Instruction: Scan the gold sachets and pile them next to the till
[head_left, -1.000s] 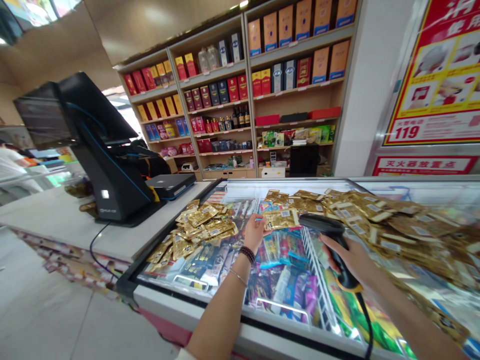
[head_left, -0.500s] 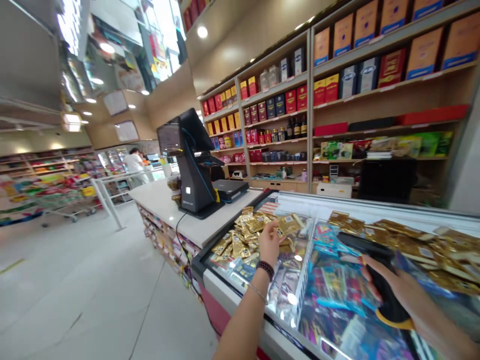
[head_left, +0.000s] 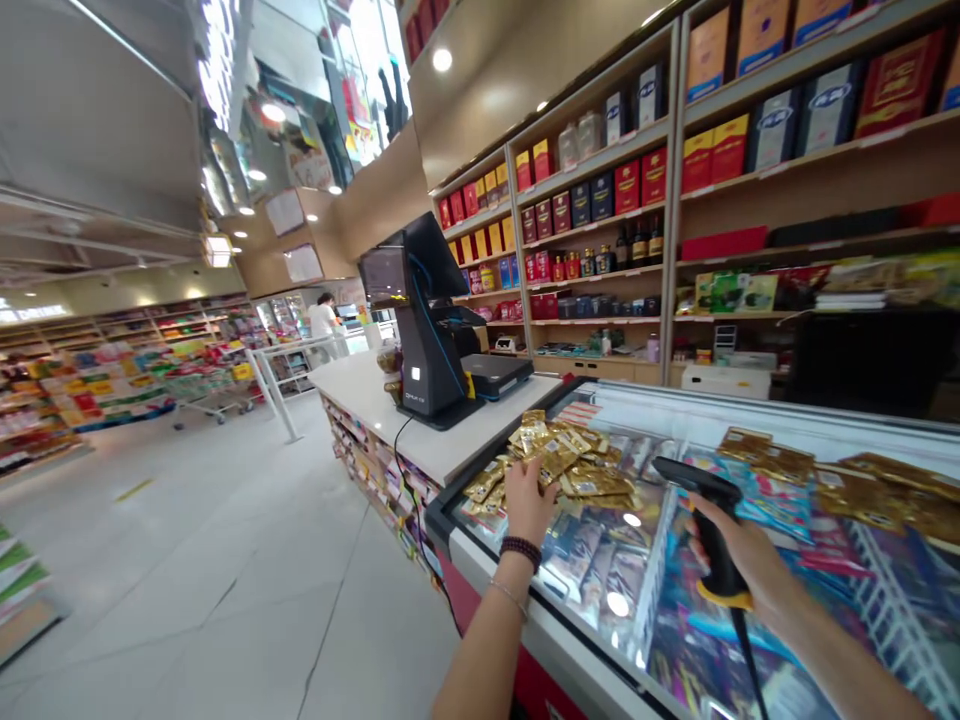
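My left hand (head_left: 531, 498) reaches over the near edge of a heap of gold foil packets (head_left: 581, 450), its fingers apart and touching the packets. No packet is visibly lifted by it. In my right hand (head_left: 731, 540) is a black barcode scanner (head_left: 716, 525) with yellow trim, held by its handle above the freezer's glass top. Its head points left toward the gold heap, and a cable hangs from the handle. A second group of gold packets (head_left: 862, 485) lies on the glass farther right, beyond the scanner.
The chest freezer (head_left: 637, 660) holds bagged goods under glass, split by white wire dividers. Left of it, a white counter (head_left: 360, 390) carries a black checkout terminal (head_left: 424, 330) and a flat black device (head_left: 495, 375). Behind stand shelves of boxes (head_left: 592, 200). A person (head_left: 322, 325) stands far off.
My left hand has moved from the heap's right side to its near left edge, and a packet by its fingers now lies on the heap. The scanner is raised and turned. The view has swung left.
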